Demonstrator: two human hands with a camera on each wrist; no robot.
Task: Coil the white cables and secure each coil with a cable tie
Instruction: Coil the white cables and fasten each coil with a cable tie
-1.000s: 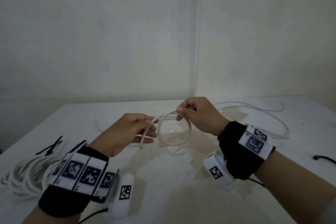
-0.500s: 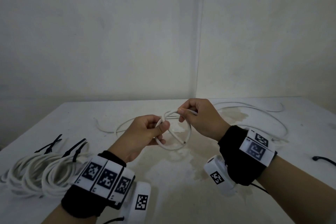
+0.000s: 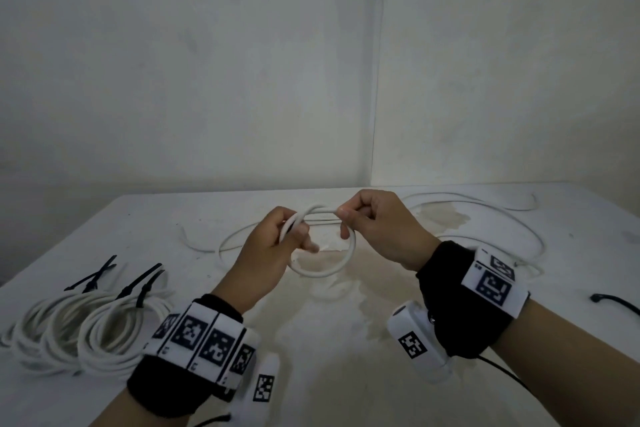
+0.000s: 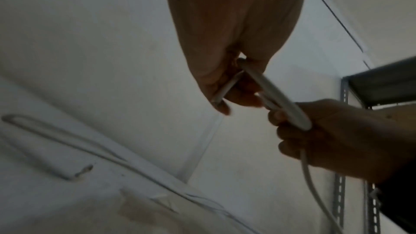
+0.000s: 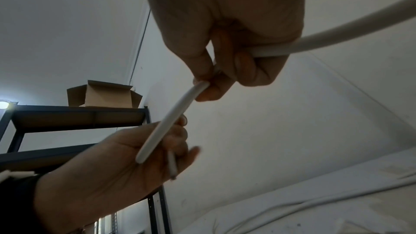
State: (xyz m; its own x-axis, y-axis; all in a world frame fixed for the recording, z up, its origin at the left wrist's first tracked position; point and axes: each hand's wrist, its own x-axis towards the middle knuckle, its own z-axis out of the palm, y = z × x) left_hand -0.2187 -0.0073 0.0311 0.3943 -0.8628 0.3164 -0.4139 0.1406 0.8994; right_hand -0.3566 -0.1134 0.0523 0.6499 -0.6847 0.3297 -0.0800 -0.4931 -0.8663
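while both hands pinch its top, the white cable [image 3: 323,270] loop hangs below.

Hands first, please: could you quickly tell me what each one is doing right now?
Left hand: closed, pinching the white cable at the left side of its loop.
Right hand: closed, pinching the same cable at the top of the loop.

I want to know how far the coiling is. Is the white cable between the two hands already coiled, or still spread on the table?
Mostly spread. The white cable forms one small loop between left hand and right hand; the rest trails across the table.
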